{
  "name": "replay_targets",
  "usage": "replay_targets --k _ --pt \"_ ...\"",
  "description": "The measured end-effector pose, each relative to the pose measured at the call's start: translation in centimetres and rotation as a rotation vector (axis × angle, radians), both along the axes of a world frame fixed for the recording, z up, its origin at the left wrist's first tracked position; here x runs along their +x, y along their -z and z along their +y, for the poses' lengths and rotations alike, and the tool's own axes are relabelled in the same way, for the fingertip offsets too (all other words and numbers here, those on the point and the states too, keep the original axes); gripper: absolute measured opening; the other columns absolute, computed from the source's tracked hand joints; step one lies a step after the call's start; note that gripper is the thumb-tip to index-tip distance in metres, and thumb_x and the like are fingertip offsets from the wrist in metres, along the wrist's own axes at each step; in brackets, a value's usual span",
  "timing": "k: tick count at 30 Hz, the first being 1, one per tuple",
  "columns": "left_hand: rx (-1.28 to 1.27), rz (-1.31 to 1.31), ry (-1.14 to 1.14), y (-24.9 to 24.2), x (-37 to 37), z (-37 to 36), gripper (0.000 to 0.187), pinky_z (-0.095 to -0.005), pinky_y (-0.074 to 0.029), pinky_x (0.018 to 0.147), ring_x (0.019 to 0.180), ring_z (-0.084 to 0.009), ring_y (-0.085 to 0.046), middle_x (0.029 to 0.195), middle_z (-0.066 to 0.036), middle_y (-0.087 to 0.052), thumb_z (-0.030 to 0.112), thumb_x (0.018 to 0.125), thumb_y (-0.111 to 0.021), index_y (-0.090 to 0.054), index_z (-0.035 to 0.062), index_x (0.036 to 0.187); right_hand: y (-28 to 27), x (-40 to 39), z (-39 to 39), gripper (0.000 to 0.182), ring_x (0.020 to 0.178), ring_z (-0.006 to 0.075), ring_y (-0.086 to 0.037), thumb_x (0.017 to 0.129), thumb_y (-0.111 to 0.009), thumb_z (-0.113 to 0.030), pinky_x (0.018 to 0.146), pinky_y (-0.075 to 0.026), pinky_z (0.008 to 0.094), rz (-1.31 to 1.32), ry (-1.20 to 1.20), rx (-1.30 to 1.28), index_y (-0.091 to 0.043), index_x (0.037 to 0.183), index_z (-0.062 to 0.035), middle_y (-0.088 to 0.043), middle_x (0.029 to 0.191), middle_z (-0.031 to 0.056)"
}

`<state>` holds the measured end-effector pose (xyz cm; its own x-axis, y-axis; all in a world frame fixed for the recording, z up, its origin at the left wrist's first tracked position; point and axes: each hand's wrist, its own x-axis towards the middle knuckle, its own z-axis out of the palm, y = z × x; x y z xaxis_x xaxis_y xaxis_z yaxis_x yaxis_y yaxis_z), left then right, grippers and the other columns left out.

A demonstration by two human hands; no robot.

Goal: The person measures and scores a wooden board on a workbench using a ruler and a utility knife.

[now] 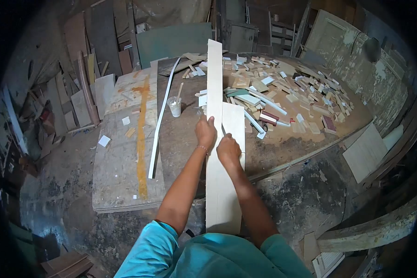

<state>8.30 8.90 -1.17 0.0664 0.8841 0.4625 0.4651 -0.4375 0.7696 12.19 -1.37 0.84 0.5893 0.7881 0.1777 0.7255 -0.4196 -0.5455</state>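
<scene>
A long pale board (223, 194) runs from my waist out over the worktable. Its far left part is a narrow strip (215, 69), and a thin dark line separates it from the wider part on the right. My left hand (206, 131) grips the board's left edge, thumb on top. Close beside it, my right hand (229, 150) is closed in a fist over the board. From the fist a thin, dark, blade-like tool (225, 130) points away along the dark line; its handle is hidden by the fingers.
Many wood offcuts (282, 90) lie heaped on the worktable (282, 160) at the right. Left of the board are a plastic cup (174, 107) with a stick in it and a long white strip (163, 120). Panels (173, 42) lean against the back wall.
</scene>
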Motion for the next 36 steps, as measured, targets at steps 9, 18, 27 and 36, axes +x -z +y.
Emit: replay_targets --k 9,18,27,36 --pt "-0.073 0.098 0.029 0.7 -2.3 -0.2 0.026 -0.0477 -0.041 0.064 0.071 -0.0433 -0.055 0.073 -0.028 -0.056 0.020 0.084 -0.047 -0.050 -0.0055 0.086 1.3 -0.6 2.4 0.026 0.079 0.0382 -0.059 0.082 -0.037 -0.014 0.070 -0.047 0.0443 -0.009 -0.025 -0.032 -0.052 0.089 0.0060 -0.059 0.083 0.0256" --pt "-0.104 0.275 0.064 3.3 -2.9 0.6 0.034 -0.0471 -0.043 0.062 0.068 -0.0419 -0.056 0.069 -0.028 -0.056 0.028 0.087 -0.042 -0.049 -0.0054 0.086 3.9 -0.4 3.0 0.026 0.072 0.0381 -0.059 0.083 -0.038 -0.018 0.066 -0.047 0.0441 -0.017 -0.039 0.000 -0.052 0.086 0.0041 -0.059 0.074 0.0239" --pt "-0.099 0.188 -0.052 5.4 -3.8 3.4 0.037 -0.0482 -0.042 0.059 0.065 -0.0435 -0.055 0.067 -0.029 -0.055 0.030 0.085 -0.046 -0.052 -0.0063 0.079 4.8 -4.3 -1.2 0.012 0.062 0.0332 -0.060 0.080 -0.041 -0.007 0.054 -0.049 0.0401 -0.093 -0.035 -0.150 -0.048 0.086 0.0017 -0.059 0.070 0.0196" --pt "-0.015 0.201 -0.003 2.7 -3.0 1.2 0.033 -0.0467 -0.043 0.057 0.062 -0.0412 -0.056 0.064 -0.026 -0.056 0.029 0.086 -0.044 -0.051 -0.0035 0.084 2.7 -1.3 4.8 0.021 0.075 0.0381 -0.059 0.079 -0.044 -0.014 0.067 -0.048 0.0436 0.010 -0.013 -0.060 -0.051 0.086 0.0045 -0.060 0.078 0.0226"
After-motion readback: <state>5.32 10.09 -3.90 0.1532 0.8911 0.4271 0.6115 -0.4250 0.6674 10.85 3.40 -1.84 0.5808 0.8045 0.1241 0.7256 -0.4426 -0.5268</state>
